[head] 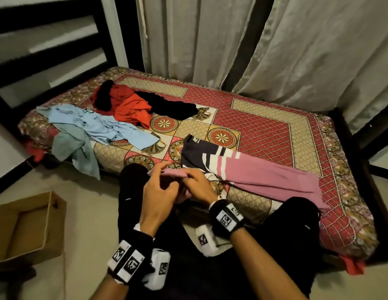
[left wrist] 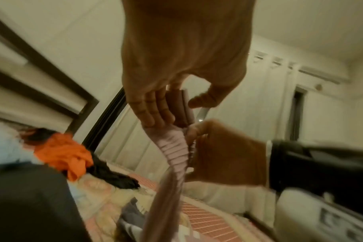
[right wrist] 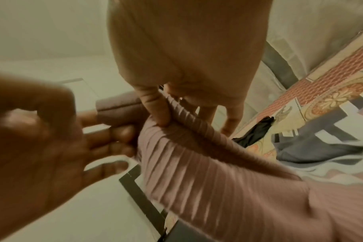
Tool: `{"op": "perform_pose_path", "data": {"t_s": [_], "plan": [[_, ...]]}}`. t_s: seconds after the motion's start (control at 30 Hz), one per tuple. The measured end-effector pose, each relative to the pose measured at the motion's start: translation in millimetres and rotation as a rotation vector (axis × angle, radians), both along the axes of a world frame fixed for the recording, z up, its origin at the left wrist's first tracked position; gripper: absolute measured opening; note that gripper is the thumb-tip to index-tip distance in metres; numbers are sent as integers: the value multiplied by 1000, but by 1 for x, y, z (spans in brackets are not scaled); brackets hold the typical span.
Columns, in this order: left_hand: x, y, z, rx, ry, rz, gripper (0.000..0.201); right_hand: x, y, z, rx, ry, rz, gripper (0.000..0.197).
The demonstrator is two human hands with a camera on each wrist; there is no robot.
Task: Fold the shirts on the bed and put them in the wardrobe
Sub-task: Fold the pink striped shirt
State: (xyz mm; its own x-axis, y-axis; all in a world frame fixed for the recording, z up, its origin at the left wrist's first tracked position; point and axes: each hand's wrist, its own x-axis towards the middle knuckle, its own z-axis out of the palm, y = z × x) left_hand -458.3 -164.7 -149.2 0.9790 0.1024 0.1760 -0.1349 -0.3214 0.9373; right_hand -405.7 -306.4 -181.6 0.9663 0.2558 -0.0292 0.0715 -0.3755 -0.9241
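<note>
Head view, hands: the left hand [head: 158, 191] and the right hand [head: 197, 182] meet at the near edge of the bed [head: 275, 131], both working a ribbed cuff [head: 174, 172] of the pink striped shirt [head: 253, 169].
Head view, shirt: its body lies spread across the patterned bedcover to the right of the hands, pink part nearest, dark and white stripes toward the middle of the bed.
Head view, other shirts: a light blue shirt [head: 102, 124] lies at the left and a red shirt [head: 128, 105] beyond it, with a black garment [head: 167, 105] beside that; all are unfolded.
Head view, floor: an open cardboard box [head: 26, 226] sits left of the person's knees.
Left wrist view, left hand: the fingers [left wrist: 149, 111] are nearly straight with the thumb apart, and the cuff end rests against them rather than being clamped.
Left wrist view, right hand: its fingers [left wrist: 197, 131] pinch the gathered ribbing just below the cuff end.
Right wrist view, right hand: the thumb [right wrist: 153, 104] and curled fingers grip the ribbed fabric [right wrist: 197, 163], which runs down toward the bed.
Step judged: straightening 1 sleeve before folding; folding looks barely begun.
Doing it well: draw the cuff taut between both hands, flatten the sleeve on the bed, then fold it across the body so no bunching is trapped.
Wardrobe: not visible in any view.
</note>
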Motion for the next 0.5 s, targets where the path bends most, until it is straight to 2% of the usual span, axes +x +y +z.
{"op": "perform_pose_path", "data": {"t_s": [0.07,0.13,0.17,0.23,0.27,0.3,0.37,0.4,0.43,0.47,0.5], "plan": [[2,11,6,323,-147,-68,43,13,-6,15,18,76,22,47],[12,21,12,621,-202,9,30,19,-10,33,16,133,53,39],[19,26,18,685,-192,57,27,21,-12,41,8,157,74,28],[29,29,32,643,-159,50,19,19,-18,57,-56,181,152,22],[32,29,40,524,-92,14,13,17,-21,63,-139,147,169,19],[34,28,51,332,44,-33,10,15,-25,65,-213,61,123,17],[34,26,73,-226,362,-137,16,-1,-33,69,-224,-166,-223,27],[30,25,83,-483,471,-161,21,-14,-35,73,-134,-242,-416,26],[24,24,89,-684,522,-153,21,-28,-38,75,-27,-289,-530,25],[20,24,90,-809,528,-107,19,-42,-42,74,47,-313,-545,26],[15,24,86,-894,522,-53,20,-56,-45,72,53,-337,-483,32]]}}
